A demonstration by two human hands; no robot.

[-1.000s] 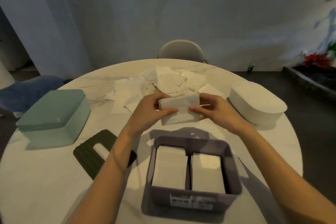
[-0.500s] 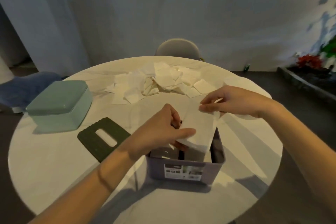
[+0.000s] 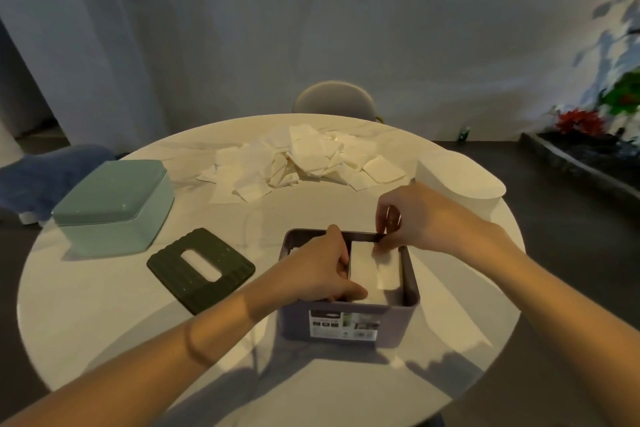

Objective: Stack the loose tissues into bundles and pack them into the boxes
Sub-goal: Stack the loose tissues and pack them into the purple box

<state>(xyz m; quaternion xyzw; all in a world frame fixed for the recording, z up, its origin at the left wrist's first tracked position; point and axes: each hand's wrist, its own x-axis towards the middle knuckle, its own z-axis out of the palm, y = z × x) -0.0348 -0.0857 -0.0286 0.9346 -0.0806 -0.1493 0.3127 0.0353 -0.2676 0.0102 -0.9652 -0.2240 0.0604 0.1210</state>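
I am seating a white folded tissue bundle (image 3: 375, 270) into the right half of the open grey plastic box (image 3: 348, 322) near my edge of the round white table (image 3: 86, 305). My left hand (image 3: 318, 270) is curling over the bundle's left edge, and my right hand (image 3: 405, 218) is pinching its far end. The bundle is lying flat, its long axis running away from me. Next I judge it needs pressing level (gently), then more loose white tissues (image 3: 298, 163) gathered from the far pile.

white tissue bundle (image 3: 375, 263) inside grey box (image 3: 348, 324)
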